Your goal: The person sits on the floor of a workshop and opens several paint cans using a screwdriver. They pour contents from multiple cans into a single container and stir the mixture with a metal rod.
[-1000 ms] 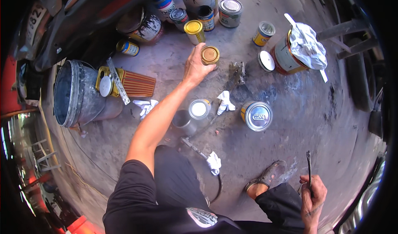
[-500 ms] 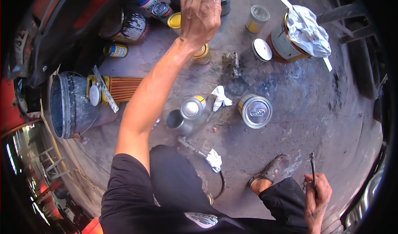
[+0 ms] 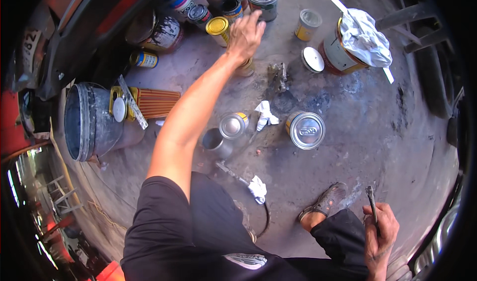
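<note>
My left hand [image 3: 246,35] reaches into the cluster of cans, fingers apart and slightly bent, holding nothing that I can see. It is beside a yellow-lidded can [image 3: 217,27], just below a dark open-topped can [image 3: 232,6] and a grey can with a silver lid [image 3: 262,2]. A gold can [image 3: 245,70] is partly hidden under my wrist. My right hand [image 3: 379,229], low at the right, grips an upright dark metal rod [image 3: 370,197]. Between my hands stand a large silver-lidded can [image 3: 306,131] and a smaller one [image 3: 233,125].
A grey bucket [image 3: 87,127] and a yellow rectangular tin [image 3: 121,97] lie left. A cloth-topped pail [image 3: 343,57] stands right. A white rag [image 3: 265,114] and a hose [image 3: 267,216] are on the floor [image 3: 397,156]. A dark vehicle body [image 3: 69,32] borders the upper left.
My left hand let go of the gold can, moved up among the back cans, then came slightly down, its fingers now more apart. My right hand still holds the rod.
</note>
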Tool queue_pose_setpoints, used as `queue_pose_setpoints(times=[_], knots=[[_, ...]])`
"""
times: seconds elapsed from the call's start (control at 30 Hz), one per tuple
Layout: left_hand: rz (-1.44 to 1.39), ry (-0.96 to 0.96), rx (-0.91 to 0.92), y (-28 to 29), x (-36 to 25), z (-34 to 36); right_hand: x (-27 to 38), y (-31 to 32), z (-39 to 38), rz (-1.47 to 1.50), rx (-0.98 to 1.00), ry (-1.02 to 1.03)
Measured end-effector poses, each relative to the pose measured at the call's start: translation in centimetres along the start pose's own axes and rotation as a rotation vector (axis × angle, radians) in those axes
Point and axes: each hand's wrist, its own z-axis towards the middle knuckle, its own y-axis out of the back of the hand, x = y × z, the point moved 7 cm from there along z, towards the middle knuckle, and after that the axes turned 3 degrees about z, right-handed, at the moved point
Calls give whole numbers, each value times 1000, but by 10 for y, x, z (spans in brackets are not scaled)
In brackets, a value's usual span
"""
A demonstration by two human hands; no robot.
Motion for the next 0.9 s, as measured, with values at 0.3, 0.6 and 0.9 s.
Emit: queue_pose_setpoints(times=[0.3, 0.6, 0.9], knots=[[132, -71, 152, 77, -10, -33, 7, 1, -1, 7, 22, -25], [149, 144, 241, 41, 14, -104, 7, -7, 1, -12, 46, -4], [74, 400, 16, 100, 64, -109, 2, -2, 0, 0, 28, 23]])
